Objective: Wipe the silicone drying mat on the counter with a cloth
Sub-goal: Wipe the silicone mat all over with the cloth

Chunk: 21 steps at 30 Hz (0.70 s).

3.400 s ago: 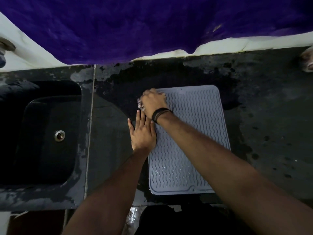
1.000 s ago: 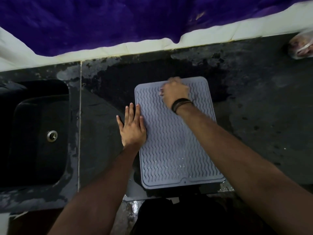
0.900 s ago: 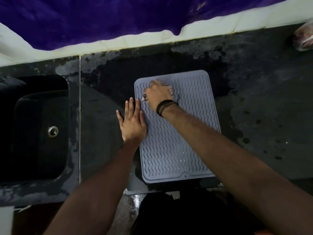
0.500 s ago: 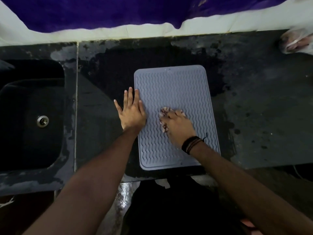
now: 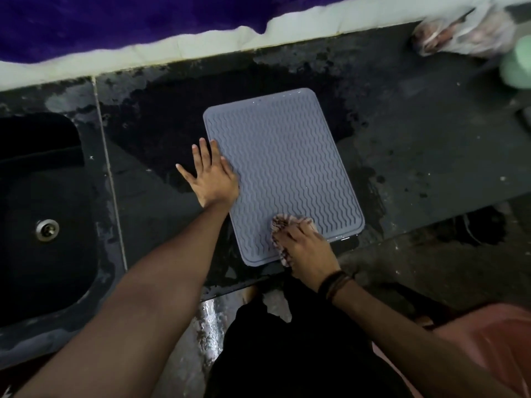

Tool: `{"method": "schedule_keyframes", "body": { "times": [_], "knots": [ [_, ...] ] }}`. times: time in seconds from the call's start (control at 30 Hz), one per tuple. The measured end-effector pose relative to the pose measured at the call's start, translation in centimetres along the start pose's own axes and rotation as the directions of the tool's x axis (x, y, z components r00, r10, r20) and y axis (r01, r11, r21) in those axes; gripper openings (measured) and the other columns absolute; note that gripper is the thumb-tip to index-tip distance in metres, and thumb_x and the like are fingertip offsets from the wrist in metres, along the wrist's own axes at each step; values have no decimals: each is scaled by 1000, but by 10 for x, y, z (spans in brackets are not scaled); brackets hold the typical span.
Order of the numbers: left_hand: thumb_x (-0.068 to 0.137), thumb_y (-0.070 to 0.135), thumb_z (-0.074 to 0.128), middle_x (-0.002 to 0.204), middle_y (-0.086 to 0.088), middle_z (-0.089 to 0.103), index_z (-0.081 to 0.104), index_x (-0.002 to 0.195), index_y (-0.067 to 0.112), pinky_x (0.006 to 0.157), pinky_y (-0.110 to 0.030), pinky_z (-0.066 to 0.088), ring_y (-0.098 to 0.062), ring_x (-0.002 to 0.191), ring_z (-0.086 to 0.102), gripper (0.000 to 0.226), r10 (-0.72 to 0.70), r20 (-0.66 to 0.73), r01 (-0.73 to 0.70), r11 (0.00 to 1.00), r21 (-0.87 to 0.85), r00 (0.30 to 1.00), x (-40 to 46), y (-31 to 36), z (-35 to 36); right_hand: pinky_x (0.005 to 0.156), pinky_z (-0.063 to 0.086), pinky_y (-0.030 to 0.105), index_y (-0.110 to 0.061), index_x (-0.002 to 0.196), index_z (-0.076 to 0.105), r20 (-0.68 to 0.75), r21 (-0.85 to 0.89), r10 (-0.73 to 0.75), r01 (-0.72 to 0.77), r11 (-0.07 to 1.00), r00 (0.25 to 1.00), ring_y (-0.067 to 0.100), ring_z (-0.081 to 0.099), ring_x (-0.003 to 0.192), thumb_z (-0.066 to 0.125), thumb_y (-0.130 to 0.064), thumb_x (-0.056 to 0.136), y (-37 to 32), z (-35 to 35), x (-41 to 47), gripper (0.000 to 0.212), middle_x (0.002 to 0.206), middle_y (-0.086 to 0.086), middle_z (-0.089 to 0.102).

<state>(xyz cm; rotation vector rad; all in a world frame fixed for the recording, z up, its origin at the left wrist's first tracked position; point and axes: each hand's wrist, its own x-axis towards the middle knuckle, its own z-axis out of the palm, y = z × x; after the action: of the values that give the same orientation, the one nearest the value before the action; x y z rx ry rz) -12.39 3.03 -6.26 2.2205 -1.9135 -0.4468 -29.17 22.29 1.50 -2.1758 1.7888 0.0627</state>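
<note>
A grey silicone drying mat with wavy ridges lies on the dark wet counter. My right hand presses a small striped cloth onto the mat's near edge, right of centre; most of the cloth is hidden under the hand. My left hand lies flat with fingers spread on the mat's left edge, partly on the counter, holding nothing.
A black sink with a metal drain sits to the left. A plastic bag and a pale green object are at the far right back. Purple fabric hangs over the white back wall.
My right hand has drawn the cloth from the mat's far end down the mat to its near edge. My left hand has stayed flat on the left edge.
</note>
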Motion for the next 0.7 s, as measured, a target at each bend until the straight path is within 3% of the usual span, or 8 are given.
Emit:
{"method": "schedule_keyframes", "body": {
  "times": [0.07, 0.13, 0.27, 0.4, 0.53, 0.6, 0.7],
  "knots": [
    [108, 41, 13, 170, 2, 10, 17, 162, 24, 118, -66, -11, -18, 157, -1, 57, 6, 14, -6, 1000, -4, 1000, 1, 0, -1, 86, 52, 46, -16, 133, 54, -85, -42, 91, -94, 995, 992, 30, 53, 109, 58, -20, 80, 11, -4, 7, 54, 117, 7, 58],
    [107, 46, 12, 171, 2, 8, 16, 162, 24, 118, -67, -12, -18, 157, -2, 59, 14, 33, -14, 1000, 2, 999, 0, -2, -1, 91, 48, 47, -13, 134, 54, -182, -90, 192, -210, 973, 964, 31, 54, 109, 61, -17, 81, 25, -15, 36, 53, 118, 10, 58],
    [107, 48, 15, 171, 2, 8, 17, 162, 24, 118, -68, -10, -19, 157, -1, 60, 9, 30, -10, 1000, 27, 1000, 0, -1, -1, 106, 35, 45, -15, 147, 36, -7, -149, 190, -189, 971, 982, 31, 38, 129, 65, -18, 84, 36, -23, 75, 69, 139, 9, 46],
    [107, 45, 13, 171, 3, 7, 14, 163, 26, 116, -70, -11, -19, 157, -1, 59, -29, 30, 28, 999, 35, 999, 0, 4, 1, 109, 34, 51, -14, 153, 25, 39, -193, 151, -140, 971, 988, 37, 33, 135, 54, -16, 92, 29, -9, 24, 68, 147, 8, 39],
    [107, 45, 9, 171, 2, 4, 10, 163, 24, 114, -70, -12, -21, 157, -4, 60, -30, 55, 27, 998, 51, 998, 0, 7, 0, 85, 54, 41, -14, 134, 57, -105, -176, -2, -16, 984, 995, 31, 59, 109, 61, -13, 83, 34, -5, -33, 51, 126, 4, 62],
    [108, 46, 10, 171, 1, 1, 8, 163, 23, 115, -72, -11, -22, 157, -6, 60, -19, 85, 13, 998, 69, 996, 0, 6, -4, 86, 51, 42, -16, 134, 56, -103, -141, 1, -15, 990, 995, 31, 56, 111, 55, -15, 84, 38, -10, -26, 50, 121, 4, 62],
    [108, 51, 12, 171, -3, -3, 9, 163, 20, 116, -70, -11, -21, 157, -8, 64, 51, 81, -56, 997, 59, 995, -3, 4, -16, 93, 45, 45, -16, 133, 56, -126, -72, 88, -97, 993, 988, 32, 51, 117, 66, -18, 79, 39, -21, 9, 55, 123, 7, 59]
  ]
}}
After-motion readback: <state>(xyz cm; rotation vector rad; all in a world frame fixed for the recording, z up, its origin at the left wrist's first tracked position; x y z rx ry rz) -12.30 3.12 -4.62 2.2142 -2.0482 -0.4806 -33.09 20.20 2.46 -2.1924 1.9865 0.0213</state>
